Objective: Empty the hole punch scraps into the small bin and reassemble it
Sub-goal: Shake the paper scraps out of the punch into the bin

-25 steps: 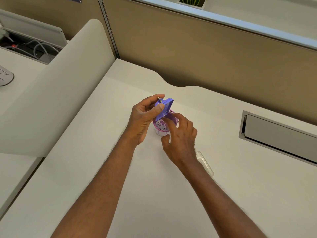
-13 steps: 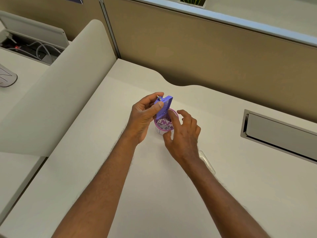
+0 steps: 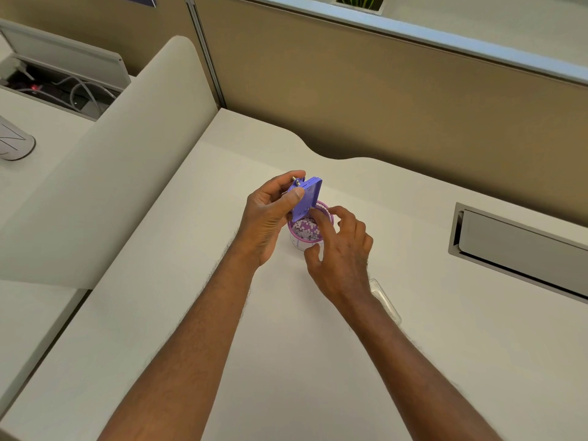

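The left hand (image 3: 270, 218) grips a small purple plastic hole punch (image 3: 306, 197), thumb pressed on its flat underside and fingers curled behind it, holding it tilted on end directly above a small round bin with a pink rim (image 3: 304, 232). A metal pin shows at the punch's upper corner, beside the index fingertip. The right hand (image 3: 342, 253) holds nothing closed in its grasp: its fingers are loosely spread and bent, the index fingertip touching the punch's lower edge at the bin's rim, the thumb resting against the bin's near side. Inside the bin lies a heap of pale paper scraps (image 3: 304, 229). The bin stands on a pale off-white desk (image 3: 286, 361). Just beside the right wrist, partly hidden by the forearm, a clear plastic tray (image 3: 386, 302) lies flat on the desk. Well apart to the right is a grey recessed cable hatch (image 3: 521, 249). A tan partition wall (image 3: 381, 100) backs the desk.
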The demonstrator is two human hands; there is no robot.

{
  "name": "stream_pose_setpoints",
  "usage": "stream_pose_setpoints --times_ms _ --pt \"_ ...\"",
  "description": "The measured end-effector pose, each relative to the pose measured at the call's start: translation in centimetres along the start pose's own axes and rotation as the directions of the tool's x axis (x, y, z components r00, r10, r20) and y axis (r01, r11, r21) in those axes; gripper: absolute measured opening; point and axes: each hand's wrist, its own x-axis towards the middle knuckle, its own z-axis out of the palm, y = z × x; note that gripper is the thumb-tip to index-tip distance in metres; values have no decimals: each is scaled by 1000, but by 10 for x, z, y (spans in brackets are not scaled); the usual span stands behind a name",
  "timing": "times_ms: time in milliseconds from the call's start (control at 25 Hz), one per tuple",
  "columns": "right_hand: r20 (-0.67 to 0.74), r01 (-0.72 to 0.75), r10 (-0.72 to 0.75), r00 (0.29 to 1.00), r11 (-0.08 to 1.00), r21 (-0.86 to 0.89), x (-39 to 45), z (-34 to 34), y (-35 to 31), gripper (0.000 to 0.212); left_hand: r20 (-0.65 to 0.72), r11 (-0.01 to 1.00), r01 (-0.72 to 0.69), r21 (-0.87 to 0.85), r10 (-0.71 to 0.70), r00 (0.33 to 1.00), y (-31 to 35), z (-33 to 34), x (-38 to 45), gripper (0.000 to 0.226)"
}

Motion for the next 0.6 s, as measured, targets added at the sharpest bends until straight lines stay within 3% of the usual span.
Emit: stream_pose_setpoints --times_ms 160,320,600 --pt "29 0 0 1000 1000 7 0 1 0 71 10 1000 -4 -12 4 1000 0 1 0 37" --pt "65 -42 34 997 991 123 5 -1 2 64 19 1000 12 -10 -12 1000 -4 -1 -1 39" --pt "46 -48 43 998 993 111 1 2 0 67 17 1000 3 -24 -3 1000 -2 2 -1 41"
